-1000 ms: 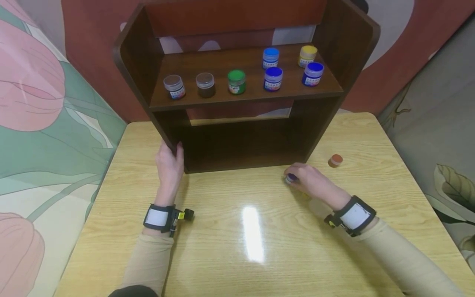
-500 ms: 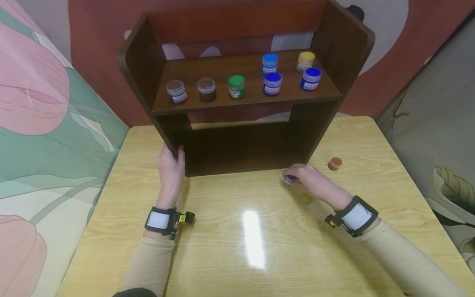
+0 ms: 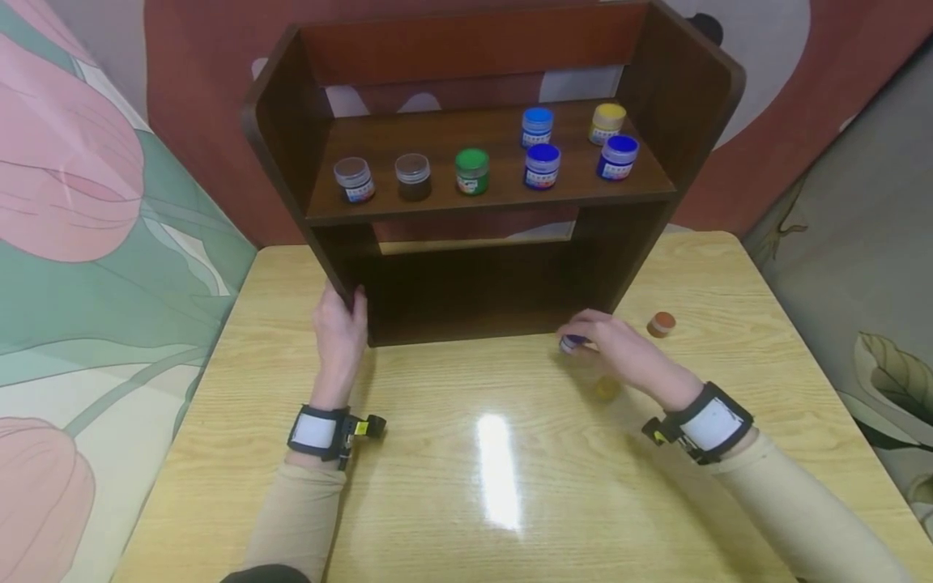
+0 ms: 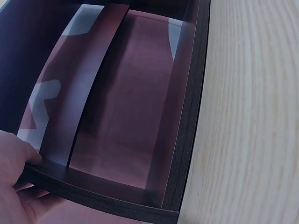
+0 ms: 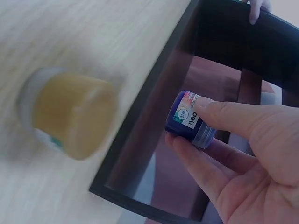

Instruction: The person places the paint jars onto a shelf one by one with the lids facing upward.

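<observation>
My right hand pinches a small dark blue paint jar between thumb and fingers, just in front of the lower right corner of the dark wooden shelf. In the right wrist view, the jar is tilted on its side and its label shows. My left hand grips the front edge of the shelf's left side panel, its thumb on the inner face. A yellow paint jar stands on the table near the right wrist. An orange-lidded jar is right of the shelf.
On the middle board stand several paint jars: clear-lidded ones at left, a green jar, blue ones, and a yellow-lidded jar at the back right. The wood-grain table lies in front. Patterned walls close in behind and at both sides.
My right hand has shifted slightly toward the shelf with the blue jar, and the yellow jar beneath it shows more. My left hand keeps its hold. The head view has tilted a little.
</observation>
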Tool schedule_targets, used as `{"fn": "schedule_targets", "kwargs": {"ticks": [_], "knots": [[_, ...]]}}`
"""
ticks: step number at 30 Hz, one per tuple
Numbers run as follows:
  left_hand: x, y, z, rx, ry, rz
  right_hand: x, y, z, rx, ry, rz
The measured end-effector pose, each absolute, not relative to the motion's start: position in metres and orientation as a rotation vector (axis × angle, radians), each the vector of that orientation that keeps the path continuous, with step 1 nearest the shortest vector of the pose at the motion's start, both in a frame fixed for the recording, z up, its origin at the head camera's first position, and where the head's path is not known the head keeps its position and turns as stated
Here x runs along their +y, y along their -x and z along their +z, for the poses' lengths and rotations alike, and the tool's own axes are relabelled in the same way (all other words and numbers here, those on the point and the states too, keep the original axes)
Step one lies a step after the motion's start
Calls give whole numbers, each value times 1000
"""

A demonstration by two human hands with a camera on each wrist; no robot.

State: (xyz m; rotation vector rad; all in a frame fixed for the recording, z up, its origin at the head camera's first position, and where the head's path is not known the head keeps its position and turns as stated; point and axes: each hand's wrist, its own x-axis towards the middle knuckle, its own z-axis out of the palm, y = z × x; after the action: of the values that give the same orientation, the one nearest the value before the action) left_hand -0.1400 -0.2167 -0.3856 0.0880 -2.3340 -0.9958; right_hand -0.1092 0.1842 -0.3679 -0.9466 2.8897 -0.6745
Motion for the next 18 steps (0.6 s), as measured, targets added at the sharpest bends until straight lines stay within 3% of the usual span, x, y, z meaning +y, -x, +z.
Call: {"fn": "schedule_targets", "kwargs": {"ticks": [18], "knots": [[-216, 140, -387, -2320, -132, -986, 179, 119, -292, 2973, 1035, -676]]}}
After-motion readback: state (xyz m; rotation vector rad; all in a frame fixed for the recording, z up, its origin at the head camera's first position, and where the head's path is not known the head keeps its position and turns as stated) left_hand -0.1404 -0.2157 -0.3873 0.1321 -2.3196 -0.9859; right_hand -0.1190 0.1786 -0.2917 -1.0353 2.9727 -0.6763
